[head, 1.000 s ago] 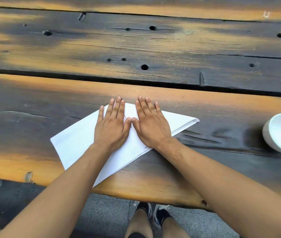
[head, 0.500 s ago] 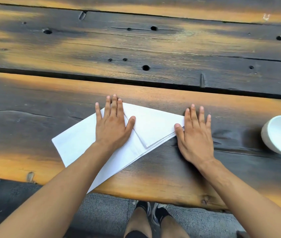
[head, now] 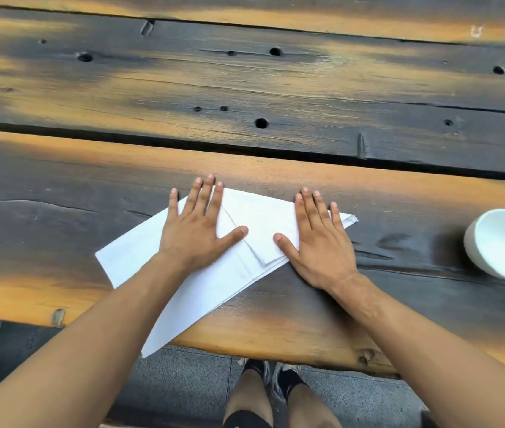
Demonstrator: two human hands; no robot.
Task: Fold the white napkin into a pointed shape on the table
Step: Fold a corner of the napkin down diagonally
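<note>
Near the front edge of the tabletop (head: 276,332), slightly left of centre, the white napkin (head: 140,257) lies flat as a long folded shape. One pointed corner overhangs the front edge toward the person; the opposite narrow end points toward the right side of the tabletop. A smaller folded flap (head: 263,230) sits on top of the right half, its edges visible as creases between the two hands.

The left hand (head: 195,230) rests palm down on the middle of the napkin, fingers straight and slightly spread, thumb extended toward the flap. The right hand (head: 319,242) lies palm down on the right part of the napkin, fingers straight and close together, with the heel of the palm on bare wood. Neither hand grips or pinches the cloth; both press on it.

Step in hand, as judged: flattening and setting the crease of the flap. The shape is partly formed and further folds appear to remain.

Next move, as judged: keep one hand as an anchor on the layers, lift an edge or corner with the other, and align it before pressing. The overhanging corner may drag the cloth; hold it steady.

A white bowl (head: 504,245) stands at the right edge, well apart from the napkin.
</note>
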